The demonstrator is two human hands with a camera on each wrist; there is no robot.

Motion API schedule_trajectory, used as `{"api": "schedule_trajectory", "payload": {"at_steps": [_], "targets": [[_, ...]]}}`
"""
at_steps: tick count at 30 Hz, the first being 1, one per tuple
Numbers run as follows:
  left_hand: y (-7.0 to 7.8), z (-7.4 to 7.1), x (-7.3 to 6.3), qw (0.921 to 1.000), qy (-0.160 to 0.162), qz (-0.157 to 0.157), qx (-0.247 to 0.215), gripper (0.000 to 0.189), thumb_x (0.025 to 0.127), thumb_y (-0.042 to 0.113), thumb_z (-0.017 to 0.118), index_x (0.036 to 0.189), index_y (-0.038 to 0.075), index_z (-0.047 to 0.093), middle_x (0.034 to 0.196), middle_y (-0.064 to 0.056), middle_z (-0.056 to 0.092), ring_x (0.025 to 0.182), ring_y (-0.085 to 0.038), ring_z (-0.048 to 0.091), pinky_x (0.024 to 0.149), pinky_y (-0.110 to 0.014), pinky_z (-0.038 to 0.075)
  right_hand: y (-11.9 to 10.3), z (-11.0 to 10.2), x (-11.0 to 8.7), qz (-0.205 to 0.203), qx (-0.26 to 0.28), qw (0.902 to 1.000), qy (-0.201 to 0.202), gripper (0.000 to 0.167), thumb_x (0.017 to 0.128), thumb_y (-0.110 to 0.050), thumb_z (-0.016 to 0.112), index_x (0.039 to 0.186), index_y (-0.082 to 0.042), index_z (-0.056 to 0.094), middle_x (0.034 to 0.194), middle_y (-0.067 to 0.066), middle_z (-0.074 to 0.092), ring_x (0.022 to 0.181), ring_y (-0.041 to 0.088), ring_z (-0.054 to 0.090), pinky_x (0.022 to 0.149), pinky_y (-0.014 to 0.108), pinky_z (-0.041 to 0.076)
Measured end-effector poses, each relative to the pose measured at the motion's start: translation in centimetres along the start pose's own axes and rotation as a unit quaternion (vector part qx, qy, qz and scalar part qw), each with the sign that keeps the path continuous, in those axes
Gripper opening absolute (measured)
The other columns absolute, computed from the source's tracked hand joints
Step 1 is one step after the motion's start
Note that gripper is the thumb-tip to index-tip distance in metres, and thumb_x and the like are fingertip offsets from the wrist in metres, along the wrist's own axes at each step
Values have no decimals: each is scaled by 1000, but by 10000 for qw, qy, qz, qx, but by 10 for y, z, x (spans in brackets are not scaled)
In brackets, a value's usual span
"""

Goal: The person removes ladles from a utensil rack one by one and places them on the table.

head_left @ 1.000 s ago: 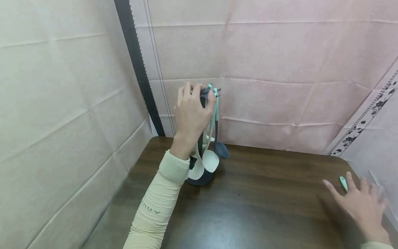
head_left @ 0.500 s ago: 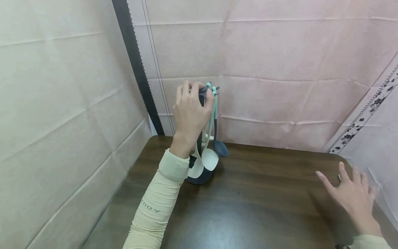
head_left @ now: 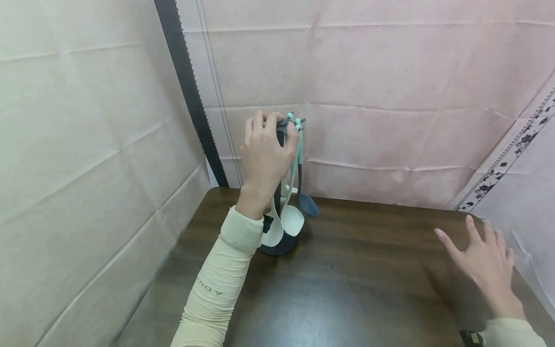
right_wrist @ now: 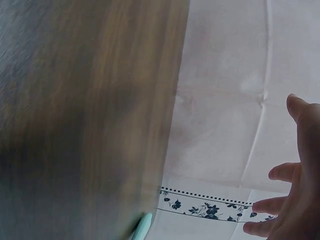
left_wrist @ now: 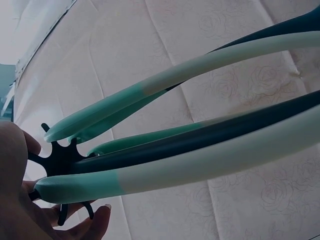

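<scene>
With the middle of the table (head_left: 338, 301) as the dial's centre, the left sleeve (head_left: 210, 294) came in at 8 o'clock, wrinkled pale fabric with dark lettering. The table was smooth, dark wood-grain with a soft sheen. At 3 o'clock the right hand (head_left: 483, 262) hovered, fingers well spread and nearly straight, holding nothing. In the right wrist view the rounded end of a mint handle (right_wrist: 142, 227) lay at 6 o'clock, near the table's edge, pointing to 1 o'clock.

At 10 o'clock the dark stand (head_left: 278, 196) stood upright on its round base (head_left: 282, 246), its long axis rising to 12 o'clock in the head view. Around the post, utensils hung heads down: a white spoon (head_left: 273, 235) at 6 o'clock, a squarish white spoon (head_left: 293, 221) at 5, a blue spoon (head_left: 308, 206) between 3 and 4. The left hand (head_left: 265, 150) gripped the stand's top, fingers bent over it, thumb on the right side. In the left wrist view smooth mint grips met pale shafts running towards 2 o'clock from the blunt-pronged crown (left_wrist: 61, 159).

Behind rose a creased, pale pink cloth (head_left: 390, 72), with a dark floral border at its right.
</scene>
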State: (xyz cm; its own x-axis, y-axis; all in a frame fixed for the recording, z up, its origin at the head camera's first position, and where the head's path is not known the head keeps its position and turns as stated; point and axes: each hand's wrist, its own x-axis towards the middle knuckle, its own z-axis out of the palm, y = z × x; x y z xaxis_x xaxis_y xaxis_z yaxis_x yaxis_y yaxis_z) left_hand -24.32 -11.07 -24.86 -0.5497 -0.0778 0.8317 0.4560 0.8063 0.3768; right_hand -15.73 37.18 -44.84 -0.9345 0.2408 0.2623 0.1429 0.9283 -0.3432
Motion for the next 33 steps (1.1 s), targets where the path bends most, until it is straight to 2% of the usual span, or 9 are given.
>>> {"api": "schedule_trajectory", "payload": {"at_steps": [6, 15, 22, 27, 33], "targets": [[0, -2, 1, 10000, 14, -79, -2, 42, 101, 41, 51, 117, 9, 73, 115, -9, 63, 117, -30, 57, 80, -44, 60, -7, -1, 8, -54, 102, 9999, 41, 98, 101, -70, 45, 170, -13, 7, 168, 39, 4, 155, 60, -2, 107, 86, 8], [0, 1, -2, 9999, -75, -153, -6, 41, 101, 40, 50, 119, 11, 73, 117, -8, 62, 118, -29, 56, 79, -44, 60, -22, -4, 13, -270, 248, 9993, 86, 97, 101, -68, 48, 169, -8, 13, 167, 40, 10, 154, 62, 4, 108, 86, 9], [2, 2, -2, 9999, -52, -129, -39, 41, 101, 40, 51, 119, 11, 73, 118, -9, 62, 117, -29, 56, 78, -44, 60, -43, -3, 18, -264, 473, 9982, 259, 97, 101, -66, 51, 169, -6, 18, 165, 39, 18, 149, 65, 17, 103, 88, 17], [4, 1, -2, 9999, 10, -109, -39, 42, 101, 40, 51, 120, 10, 73, 118, -9, 63, 117, -30, 56, 77, -44, 60, -61, -3, 20, -409, 627, 9963, 414, 95, 101, -65, 53, 167, -5, 22, 163, 38, 26, 143, 68, 24, 100, 87, 22], [3, 1, -2, 10000, 20, -70, -42, 41, 100, 39, 51, 120, 10, 73, 119, -9, 63, 117, -29, 56, 76, -43, 60, -86, -6, 24, -591, 682, 9953, 348, 94, 102, -65, 53, 167, -4, 24, 157, 41, 32, 135, 70, 30, 96, 85, 26]]}}
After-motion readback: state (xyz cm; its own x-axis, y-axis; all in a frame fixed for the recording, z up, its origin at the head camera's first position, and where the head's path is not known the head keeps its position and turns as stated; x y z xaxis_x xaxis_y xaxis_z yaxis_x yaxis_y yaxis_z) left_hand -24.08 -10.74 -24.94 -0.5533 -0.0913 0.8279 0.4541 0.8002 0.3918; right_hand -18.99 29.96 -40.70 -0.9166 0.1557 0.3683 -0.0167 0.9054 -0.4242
